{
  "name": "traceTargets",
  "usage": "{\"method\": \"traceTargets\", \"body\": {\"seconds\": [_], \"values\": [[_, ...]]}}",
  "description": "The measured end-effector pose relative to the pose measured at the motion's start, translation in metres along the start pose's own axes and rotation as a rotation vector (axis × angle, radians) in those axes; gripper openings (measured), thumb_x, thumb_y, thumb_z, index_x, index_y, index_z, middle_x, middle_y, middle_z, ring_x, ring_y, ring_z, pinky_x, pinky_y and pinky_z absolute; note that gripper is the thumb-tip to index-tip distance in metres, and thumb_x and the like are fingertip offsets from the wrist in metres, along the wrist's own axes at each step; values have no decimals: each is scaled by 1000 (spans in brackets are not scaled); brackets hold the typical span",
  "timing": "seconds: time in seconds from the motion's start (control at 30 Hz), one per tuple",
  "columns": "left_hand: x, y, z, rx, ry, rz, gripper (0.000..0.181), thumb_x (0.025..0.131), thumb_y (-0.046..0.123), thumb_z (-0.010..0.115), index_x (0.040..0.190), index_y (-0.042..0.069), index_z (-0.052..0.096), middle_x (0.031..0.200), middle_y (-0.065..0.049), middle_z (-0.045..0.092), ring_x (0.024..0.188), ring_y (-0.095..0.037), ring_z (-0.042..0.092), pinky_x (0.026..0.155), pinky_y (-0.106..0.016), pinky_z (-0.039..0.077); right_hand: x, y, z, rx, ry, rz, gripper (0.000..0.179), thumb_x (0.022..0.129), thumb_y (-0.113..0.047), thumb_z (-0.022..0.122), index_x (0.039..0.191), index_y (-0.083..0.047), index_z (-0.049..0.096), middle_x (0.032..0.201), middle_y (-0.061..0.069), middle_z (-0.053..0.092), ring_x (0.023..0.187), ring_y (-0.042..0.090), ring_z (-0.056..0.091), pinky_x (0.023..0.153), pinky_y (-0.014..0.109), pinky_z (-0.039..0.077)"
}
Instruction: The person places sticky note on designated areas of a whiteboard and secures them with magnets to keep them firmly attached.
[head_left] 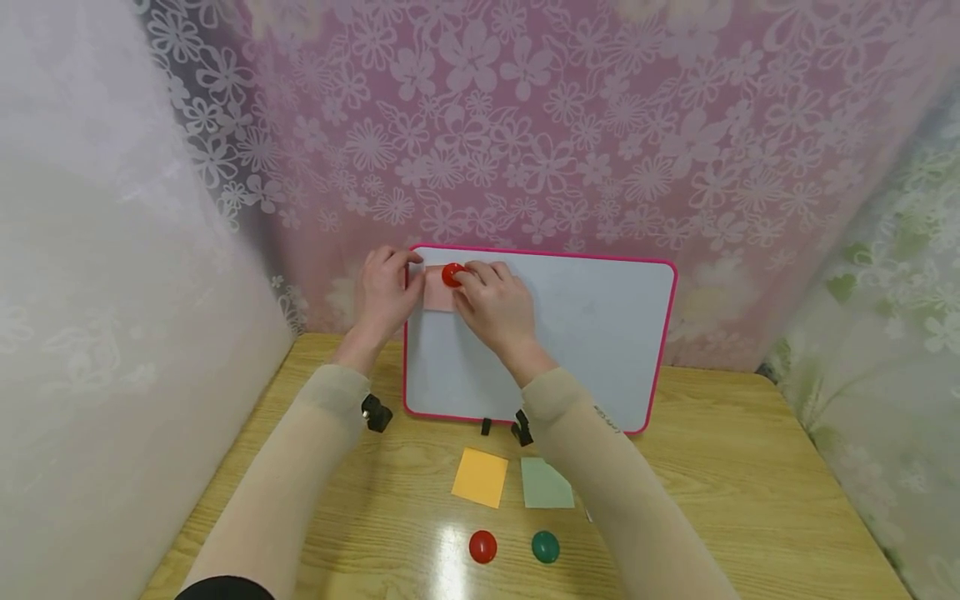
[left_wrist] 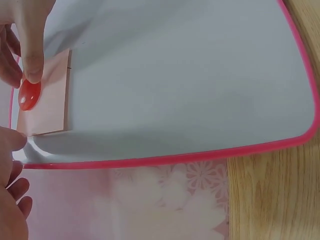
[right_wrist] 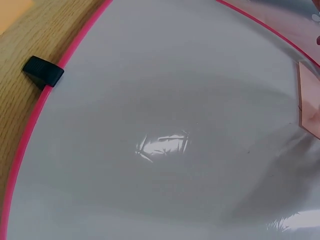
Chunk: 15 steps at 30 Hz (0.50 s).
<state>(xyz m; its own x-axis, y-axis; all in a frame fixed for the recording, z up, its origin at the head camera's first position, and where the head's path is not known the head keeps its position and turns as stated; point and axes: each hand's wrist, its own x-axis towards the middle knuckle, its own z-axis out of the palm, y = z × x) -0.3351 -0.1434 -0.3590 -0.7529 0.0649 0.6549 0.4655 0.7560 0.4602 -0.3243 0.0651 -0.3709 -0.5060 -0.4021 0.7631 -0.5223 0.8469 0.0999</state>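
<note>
A white board [head_left: 592, 333] with a pink frame leans upright on the table. A pink paper note [head_left: 437, 293] lies flat against its upper left part. My right hand [head_left: 498, 308] pinches a round red magnet [head_left: 453, 274] at the note's upper right; the thumb on it shows in the left wrist view. Beside the note's left edge is my left hand [head_left: 384, 292]. Its thumb [left_wrist: 16, 140] reaches the note's corner, while the other fingers lie loosely bent around the frame's edge. Whether they touch the board's back is hidden.
On the wooden table [head_left: 720, 467] lie an orange note [head_left: 481, 477], a green note [head_left: 547, 483], a second red magnet [head_left: 483, 547] and a green magnet [head_left: 545, 547]. A black clip [right_wrist: 44, 71] sits at the board's lower edge. Flowered curtain [head_left: 480, 125] hangs behind.
</note>
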Motion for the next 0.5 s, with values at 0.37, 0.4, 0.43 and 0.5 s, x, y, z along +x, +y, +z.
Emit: {"method": "traceTargets", "body": {"seconds": [0.37,0.4,0.43,0.5], "values": [[-6,3,2,2,28,4,18,98,14,76,113,4,79,110,-15,66,104,-34,59,94,-47,51,-6,10,-7,41,22,4,23,97,-25,81,117,-13,81,124,7,76,110,29,68,89,41,61],[-7,3,2,0,30,7,19,98,14,76,113,4,79,109,-15,66,103,-34,59,94,-48,52,-6,11,-8,45,24,4,24,97,-25,81,117,-13,81,124,7,76,110,29,68,89,41,61],[-8,4,3,-5,30,10,19,98,14,76,113,3,79,108,-15,66,103,-34,59,93,-48,51,-7,12,-9,47,23,4,24,97,-25,81,118,-14,81,124,7,76,111,29,68,90,41,61],[-11,5,4,-21,34,14,19,98,14,77,113,3,79,107,-15,65,102,-33,58,91,-47,52,-8,14,-10,50,21,3,25,97,-26,81,119,-14,81,125,7,76,111,28,68,91,40,61]]}}
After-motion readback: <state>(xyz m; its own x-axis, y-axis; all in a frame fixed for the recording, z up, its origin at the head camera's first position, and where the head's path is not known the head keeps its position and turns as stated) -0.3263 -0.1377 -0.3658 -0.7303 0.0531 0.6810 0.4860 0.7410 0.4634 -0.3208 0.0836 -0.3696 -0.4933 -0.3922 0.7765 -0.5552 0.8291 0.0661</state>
